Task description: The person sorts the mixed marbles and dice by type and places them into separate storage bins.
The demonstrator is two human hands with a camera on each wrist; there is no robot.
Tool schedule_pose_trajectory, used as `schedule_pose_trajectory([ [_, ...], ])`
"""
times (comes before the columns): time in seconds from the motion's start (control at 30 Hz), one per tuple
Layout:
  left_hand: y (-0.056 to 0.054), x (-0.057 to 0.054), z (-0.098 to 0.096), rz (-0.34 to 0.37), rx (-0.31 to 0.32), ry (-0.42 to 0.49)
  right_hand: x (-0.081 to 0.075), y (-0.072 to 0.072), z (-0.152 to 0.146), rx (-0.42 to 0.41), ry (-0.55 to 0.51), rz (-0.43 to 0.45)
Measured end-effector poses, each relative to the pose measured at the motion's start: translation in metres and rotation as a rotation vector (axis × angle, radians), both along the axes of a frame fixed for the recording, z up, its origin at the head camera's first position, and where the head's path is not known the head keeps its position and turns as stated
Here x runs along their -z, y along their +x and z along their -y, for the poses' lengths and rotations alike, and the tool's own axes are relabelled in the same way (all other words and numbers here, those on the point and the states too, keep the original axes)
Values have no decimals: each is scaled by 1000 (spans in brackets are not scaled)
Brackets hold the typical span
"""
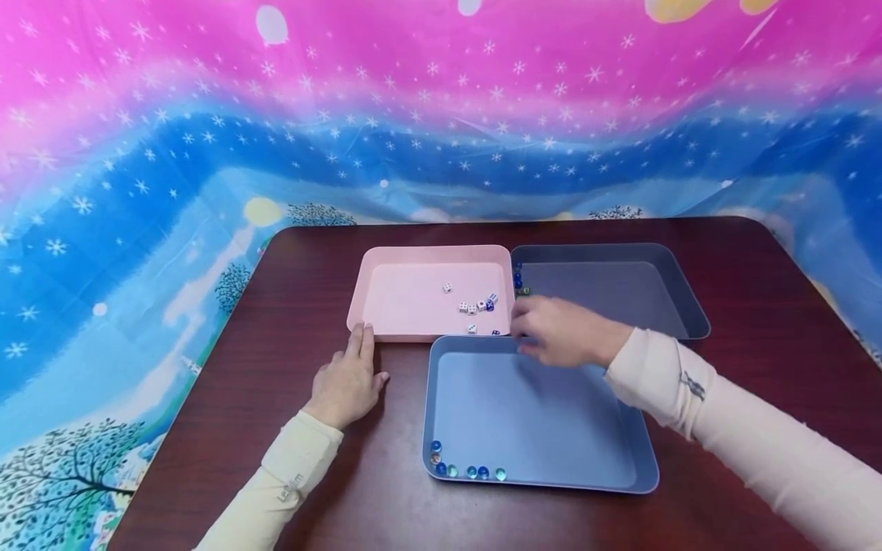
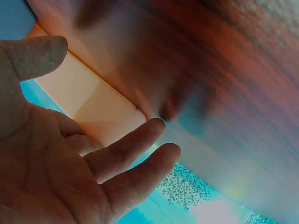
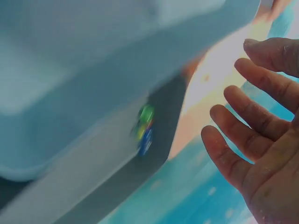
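Observation:
My left hand (image 1: 347,385) has its fingers stretched out, fingertips right at the near left corner of the pink tray (image 1: 400,295). Several white dice (image 1: 472,309) and a few dark blue dice (image 1: 490,305) lie in that tray, mostly toward its right side. Over the spot where the three trays meet is my right hand (image 1: 561,330). The right wrist view shows its fingers spread and slightly bent, with nothing between them. Beneath it, small blue and green pieces (image 3: 145,130), blurred, lie along the wall of the dark grey tray (image 1: 592,291).
Nearest to me stands a blue-grey tray (image 1: 537,413), with several glass marbles (image 1: 441,467) gathered in its near left corner. All the trays sit on a dark brown table (image 1: 276,306). A printed cloth (image 1: 441,115) hangs behind and around the table.

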State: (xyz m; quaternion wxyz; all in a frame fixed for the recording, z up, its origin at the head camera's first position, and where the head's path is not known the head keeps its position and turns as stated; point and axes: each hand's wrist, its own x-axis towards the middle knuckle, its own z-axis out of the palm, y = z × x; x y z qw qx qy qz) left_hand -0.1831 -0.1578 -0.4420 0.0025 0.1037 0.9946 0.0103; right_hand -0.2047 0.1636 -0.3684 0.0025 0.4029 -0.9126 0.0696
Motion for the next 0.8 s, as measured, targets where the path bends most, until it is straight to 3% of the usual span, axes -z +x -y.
schedule_pose_trajectory([
  [0.2,-1,-1,0,13,-5,-4,8,46,18,-201,72,85],
  [0.37,-1,-1,0,11,-5,-1,13,74,29,-282,150,154],
  [0.57,0,-1,0,15,-9,8,25,86,36,-337,228,136],
  [0.8,1,0,0,-1,-10,16,36,88,40,-363,274,83],
])
